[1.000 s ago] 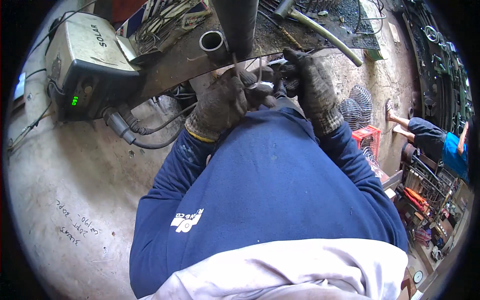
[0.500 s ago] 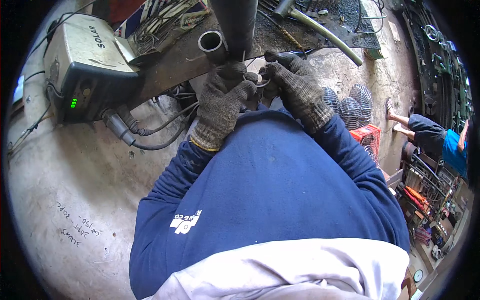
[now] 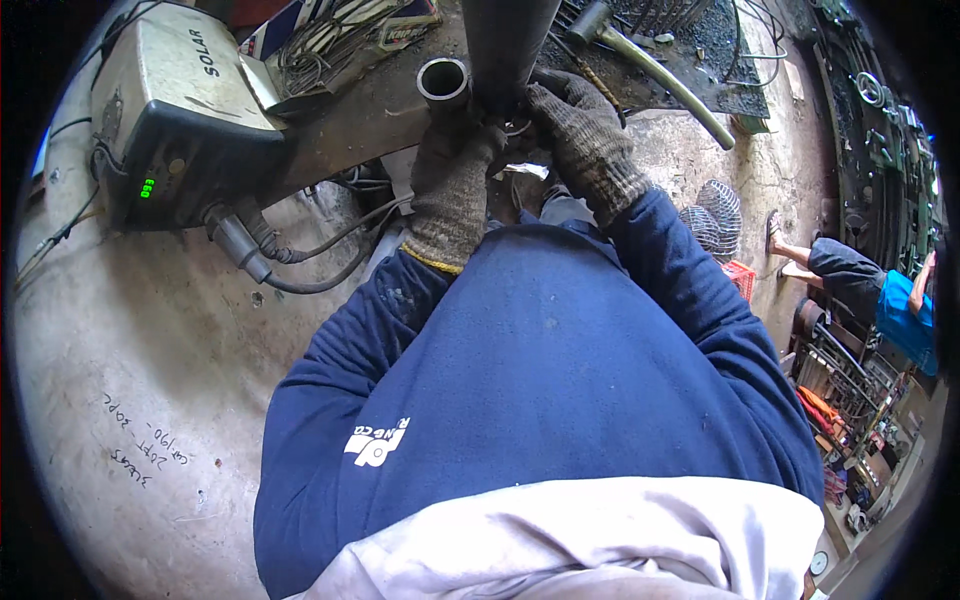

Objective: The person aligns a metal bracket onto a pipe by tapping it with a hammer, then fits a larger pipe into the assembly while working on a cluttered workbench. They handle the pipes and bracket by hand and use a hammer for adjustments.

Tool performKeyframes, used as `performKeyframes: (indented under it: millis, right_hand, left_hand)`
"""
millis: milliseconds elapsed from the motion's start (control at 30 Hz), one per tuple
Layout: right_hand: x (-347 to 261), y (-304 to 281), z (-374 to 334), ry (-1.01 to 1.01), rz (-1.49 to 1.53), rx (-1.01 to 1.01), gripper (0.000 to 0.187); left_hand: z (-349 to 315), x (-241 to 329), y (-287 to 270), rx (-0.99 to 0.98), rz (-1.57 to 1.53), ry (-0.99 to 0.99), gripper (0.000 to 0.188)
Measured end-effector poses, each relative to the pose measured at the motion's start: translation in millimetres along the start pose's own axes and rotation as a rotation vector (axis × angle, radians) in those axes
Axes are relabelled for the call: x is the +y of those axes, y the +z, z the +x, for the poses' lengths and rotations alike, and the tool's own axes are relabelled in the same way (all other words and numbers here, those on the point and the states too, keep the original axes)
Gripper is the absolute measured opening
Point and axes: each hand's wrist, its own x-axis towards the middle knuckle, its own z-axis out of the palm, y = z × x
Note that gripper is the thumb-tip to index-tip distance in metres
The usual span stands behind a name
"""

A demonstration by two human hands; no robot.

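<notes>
Both my hands wear worn grey-brown knit gloves and meet at the foot of a thick dark upright pipe (image 3: 507, 45). Between them shows a short piece of a thin bent metal rod (image 3: 518, 128). My left hand (image 3: 455, 180) is closed on it just below a short open-ended tube (image 3: 443, 80); its fingertips are in shadow. Pressed close to the pipe's right side, my right hand (image 3: 585, 135) has curled fingers at the rod's other part. The rest of the rod is hidden by gloves and pipe.
A welding machine (image 3: 190, 110) with thick cables (image 3: 320, 275) stands at left. On the dark workbench (image 3: 340, 135) are a box of thin rods (image 3: 340, 45) and a hammer (image 3: 660, 75). Wire cages (image 3: 715, 215) stand on the floor at right; another person (image 3: 850, 275) is farther off.
Both hands have moved up against the upright pipe, carrying the bent rod with them. Less of the rod shows now. The view has shifted slightly.
</notes>
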Motion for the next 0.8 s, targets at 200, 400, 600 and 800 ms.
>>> performKeyframes:
  millis: [200,400,600,800]
  right_hand:
    - [-21.2,4.3,3.2,0.007,-0.164,0.012,0.042]
    - [-35.4,6.2,4.8,0.047,-0.120,-0.033,0.037]
    - [-46.4,3.7,6.5,-0.030,-0.169,-0.072,0.039]
    - [-47.3,1.1,16.3,0.001,-0.180,-0.097,0.041]
  left_hand:
    - [4.6,-2.4,7.6,0.143,-0.052,-0.043,0.032]
    - [4.4,25.7,-1.4,0.098,0.555,0.349,0.038]
    - [41.7,25.5,-23.1,0.099,1.171,0.663,0.084]
    - [44.9,33.8,-20.0,-0.003,1.151,0.656,0.064]
